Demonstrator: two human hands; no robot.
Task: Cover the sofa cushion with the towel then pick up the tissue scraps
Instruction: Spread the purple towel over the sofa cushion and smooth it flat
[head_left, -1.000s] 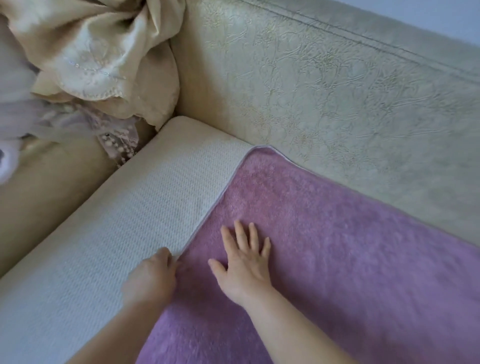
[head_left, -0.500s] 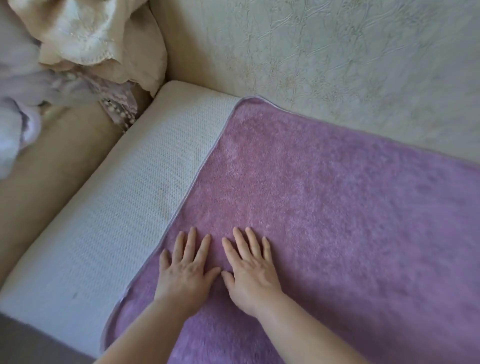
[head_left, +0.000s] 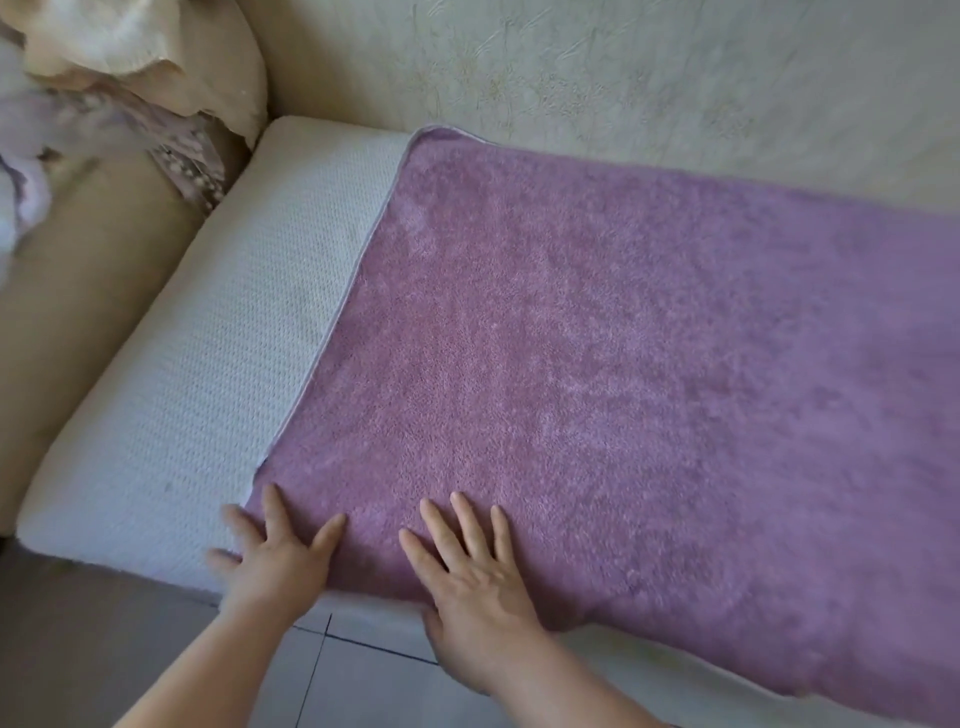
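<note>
At the front edge of the sofa cushion (head_left: 171, 364) your 2 hands lie flat on the purple towel (head_left: 597, 364), left hand (head_left: 275, 561) at the towel's near left corner, right hand (head_left: 467, 577) just beside it, both palms down with fingers spread, gripping nothing. The towel sits spread over most of the cushion, its far edge against the sofa back (head_left: 623, 78), but a wide strip of white cushion stays bare on the left. Risk 1: pull toward yourself with flat palms and the towel slides off the front, since its near hem already hangs past the edge over the tiled floor (head_left: 363, 670). Risk 2: push left to cover the bare strip and the plush pile will likely bunch or drag the far corner off the back, uneven pressure being the cause. Risk 3: the loose fabric pile (head_left: 130, 78) on the armrest sits near that bare strip and could snag. No tissue scraps in view, possibly hidden under the towel or out of frame, so smoothing may trap them.
</note>
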